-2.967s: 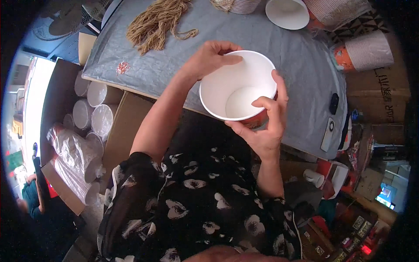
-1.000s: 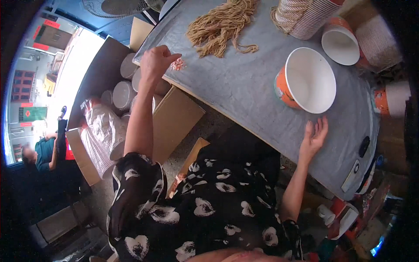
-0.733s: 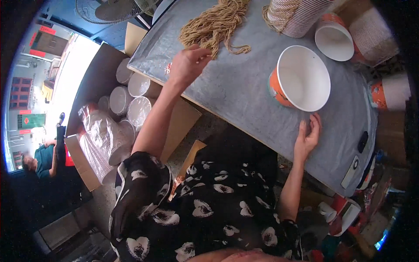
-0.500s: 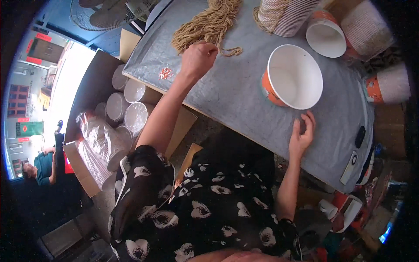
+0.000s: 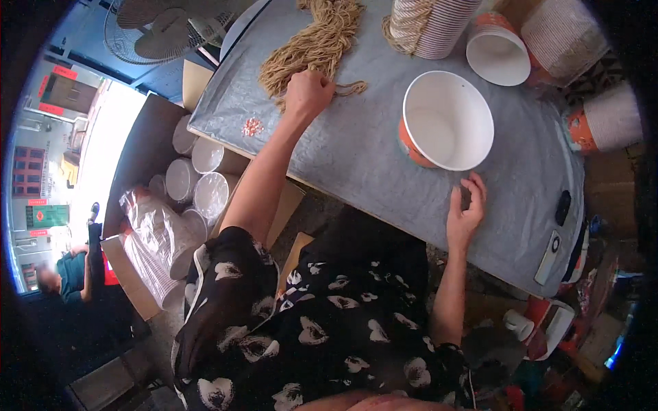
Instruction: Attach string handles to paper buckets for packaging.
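Grey table (image 5: 370,164): twine bundle (image 5: 312,48), paper bowl (image 5: 445,120), cup stack (image 5: 435,24).

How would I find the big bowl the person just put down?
Look at the grey table. Just above the right hand stands a paper bowl, orange outside, white and empty inside. It stands alone and is wider than the smaller bowl behind it.

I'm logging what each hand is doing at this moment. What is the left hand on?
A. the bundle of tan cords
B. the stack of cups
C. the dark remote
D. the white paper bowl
A: the left hand is closed on the bundle of tan cords, while the right hand lies flat on the grey table cover beside the white paper bowl.
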Demonstrator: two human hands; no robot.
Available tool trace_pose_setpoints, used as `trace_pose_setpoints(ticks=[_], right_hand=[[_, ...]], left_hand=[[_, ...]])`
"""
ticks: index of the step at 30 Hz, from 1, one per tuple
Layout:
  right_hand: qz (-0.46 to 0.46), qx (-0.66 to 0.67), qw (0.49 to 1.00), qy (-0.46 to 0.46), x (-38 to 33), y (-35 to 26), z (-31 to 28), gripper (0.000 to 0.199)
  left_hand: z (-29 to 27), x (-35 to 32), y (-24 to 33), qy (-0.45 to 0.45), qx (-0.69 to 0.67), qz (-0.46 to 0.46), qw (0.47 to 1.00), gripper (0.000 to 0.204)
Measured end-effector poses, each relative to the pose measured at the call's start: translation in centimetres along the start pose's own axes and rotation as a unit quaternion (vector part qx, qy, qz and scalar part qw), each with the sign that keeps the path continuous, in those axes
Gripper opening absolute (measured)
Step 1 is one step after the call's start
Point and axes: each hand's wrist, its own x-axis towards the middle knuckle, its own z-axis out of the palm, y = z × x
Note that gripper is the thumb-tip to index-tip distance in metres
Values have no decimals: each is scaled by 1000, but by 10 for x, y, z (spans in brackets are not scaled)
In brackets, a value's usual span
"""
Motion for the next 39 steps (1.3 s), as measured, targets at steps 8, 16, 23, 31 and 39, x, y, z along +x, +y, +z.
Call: trace_pose_setpoints(ticks=[8,16,23,31,39], right_hand=[[9,3,1000,-1,0,-1,-1,20],[3,-4,1000,7,-1,0,-3,19],[-14,94,995,-18,-10,-3,3,17],[73,357,905,-220,-18,-85,32,41],[287,445,784,-325,-37,-80,23,33]], left_hand=[[-8,-12,-3,11,-95,3,995,21],[-26,-68,15,-11,-277,-79,958,17],[-26,-133,48,-36,-468,-90,879,15],[-14,-188,98,-202,-679,-183,682,15],[-9,-203,118,-240,-633,-177,715,28]])
